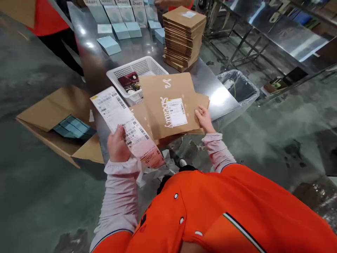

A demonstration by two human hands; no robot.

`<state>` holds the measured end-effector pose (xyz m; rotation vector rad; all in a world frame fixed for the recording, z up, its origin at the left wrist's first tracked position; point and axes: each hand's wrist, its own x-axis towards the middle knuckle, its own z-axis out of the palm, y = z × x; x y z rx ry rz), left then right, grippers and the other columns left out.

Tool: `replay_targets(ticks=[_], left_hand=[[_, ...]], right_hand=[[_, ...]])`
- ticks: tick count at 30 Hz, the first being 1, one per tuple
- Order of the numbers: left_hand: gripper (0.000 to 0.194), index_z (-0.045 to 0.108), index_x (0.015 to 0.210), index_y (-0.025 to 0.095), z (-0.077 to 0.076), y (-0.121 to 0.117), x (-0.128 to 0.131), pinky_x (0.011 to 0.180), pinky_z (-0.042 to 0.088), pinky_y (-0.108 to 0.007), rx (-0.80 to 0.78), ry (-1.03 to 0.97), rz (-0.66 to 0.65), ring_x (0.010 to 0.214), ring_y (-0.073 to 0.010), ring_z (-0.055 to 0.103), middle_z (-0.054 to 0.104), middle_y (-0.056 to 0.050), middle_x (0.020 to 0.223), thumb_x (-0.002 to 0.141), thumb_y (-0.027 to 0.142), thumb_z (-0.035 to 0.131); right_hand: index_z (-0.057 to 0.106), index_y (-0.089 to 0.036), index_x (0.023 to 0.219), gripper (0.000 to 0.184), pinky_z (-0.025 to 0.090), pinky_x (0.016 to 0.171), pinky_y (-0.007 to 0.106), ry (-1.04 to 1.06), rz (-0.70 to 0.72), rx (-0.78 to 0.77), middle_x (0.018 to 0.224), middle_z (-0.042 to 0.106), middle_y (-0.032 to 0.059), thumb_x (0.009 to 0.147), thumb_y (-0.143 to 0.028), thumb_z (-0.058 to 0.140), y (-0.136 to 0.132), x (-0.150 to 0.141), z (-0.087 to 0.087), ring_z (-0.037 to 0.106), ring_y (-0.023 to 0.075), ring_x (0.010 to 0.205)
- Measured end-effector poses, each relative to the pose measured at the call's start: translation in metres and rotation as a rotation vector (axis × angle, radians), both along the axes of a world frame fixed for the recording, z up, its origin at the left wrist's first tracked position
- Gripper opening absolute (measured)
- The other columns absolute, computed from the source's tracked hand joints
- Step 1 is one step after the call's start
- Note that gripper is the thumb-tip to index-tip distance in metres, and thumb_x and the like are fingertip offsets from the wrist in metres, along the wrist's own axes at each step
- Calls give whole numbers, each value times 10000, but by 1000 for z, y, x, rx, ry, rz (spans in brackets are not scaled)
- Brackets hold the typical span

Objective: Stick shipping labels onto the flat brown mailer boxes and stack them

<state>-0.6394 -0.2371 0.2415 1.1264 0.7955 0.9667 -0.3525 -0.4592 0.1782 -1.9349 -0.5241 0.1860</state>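
Note:
My left hand (118, 144) is closed around a long strip of printed shipping labels (112, 109), which hangs down to a reddish lower end. At the right edge of a flat brown cardboard mailer (155, 105), my right hand (204, 118) grips with thumb and fingers. The mailer bears white lettering and a stuck-on white label (178, 112). More flat cardboard lies beneath it, partly hidden. Just behind the mailer is a white plastic basket (126, 69) with a dark red printed item (129, 81) inside.
A tall stack of flat cardboard mailers (181, 38) stands on the metal table (92, 52). Several light blue boxes (109, 45) are farther back. An open carton (63, 109) with blue boxes sits left; a lined bin (240, 84) stands right. Other people are across the table.

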Motion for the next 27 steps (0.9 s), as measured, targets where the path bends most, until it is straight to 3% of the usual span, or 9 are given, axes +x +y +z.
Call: replay_targets(ticks=[3, 5, 7, 9, 12, 14, 17, 21, 27], left_hand=[[432, 657, 1006, 205, -5, -38, -4, 771, 578, -310, -54, 12, -42, 748, -184, 680, 707, 8, 815, 660, 423, 798], [473, 662, 1002, 204, -17, -62, -10, 736, 573, -312, -78, 39, -113, 726, -186, 671, 713, -6, 835, 622, 438, 820], [457, 689, 946, 183, -28, -79, -17, 771, 558, -310, -69, 93, -234, 826, -217, 675, 724, -48, 898, 597, 439, 837], [428, 710, 898, 171, -33, -88, -22, 831, 535, -307, -47, 124, -293, 939, -242, 661, 726, -75, 952, 577, 415, 854], [405, 719, 857, 165, -34, -87, -31, 810, 521, -305, -69, 92, -159, 888, -226, 655, 721, -70, 903, 575, 426, 847], [377, 719, 796, 149, -36, -84, -36, 734, 512, -291, -94, 100, -79, 758, -190, 636, 706, -56, 797, 578, 431, 838], [338, 717, 722, 133, -45, -87, -40, 656, 481, -265, -104, 142, -27, 657, -155, 588, 682, -44, 699, 595, 429, 822], [286, 709, 736, 151, -65, -100, -37, 668, 475, -249, -82, 113, 75, 680, -149, 587, 692, -30, 728, 651, 412, 786], [398, 492, 506, 176, -87, -96, -25, 527, 383, -203, -91, 191, 333, 518, -90, 445, 490, 39, 490, 715, 396, 749]], right_hand=[[553, -45, 1259, 770, 434, 1008, 536, -45, 13, -154, 1275, 571, 264, 679, -499, 779, -11, -3, 16, 535, 367, 1193], [597, -69, 1206, 817, 477, 961, 495, 5, 308, -139, 1219, 613, 225, 552, -483, 861, 8, -42, 20, 572, 352, 1128], [603, -130, 1213, 752, 527, 897, 404, 149, 656, 0, 1164, 658, 140, 608, -522, 817, 33, -97, 19, 627, 272, 1037], [621, -164, 1168, 585, 540, 867, 346, 282, 721, 174, 1121, 684, 93, 747, -564, 690, 51, -149, 15, 651, 215, 983], [665, -154, 1033, 473, 547, 809, 320, 374, 754, 202, 1014, 717, 76, 751, -533, 692, 58, -188, 13, 666, 193, 898], [683, -142, 1003, 466, 544, 758, 303, 383, 846, 150, 959, 729, 68, 686, -473, 763, 62, -186, 18, 670, 188, 844], [732, -138, 901, 331, 514, 679, 266, 281, 934, 54, 840, 740, 52, 724, -417, 735, 78, -169, 30, 663, 170, 749], [767, -150, 779, 243, 461, 600, 248, 76, 914, -53, 725, 733, 38, 771, -384, 699, 89, -164, 41, 630, 152, 644], [774, -157, 815, 269, 489, 626, 274, 96, 855, -86, 769, 737, 46, 766, -416, 721, 94, -173, 18, 656, 177, 685]])
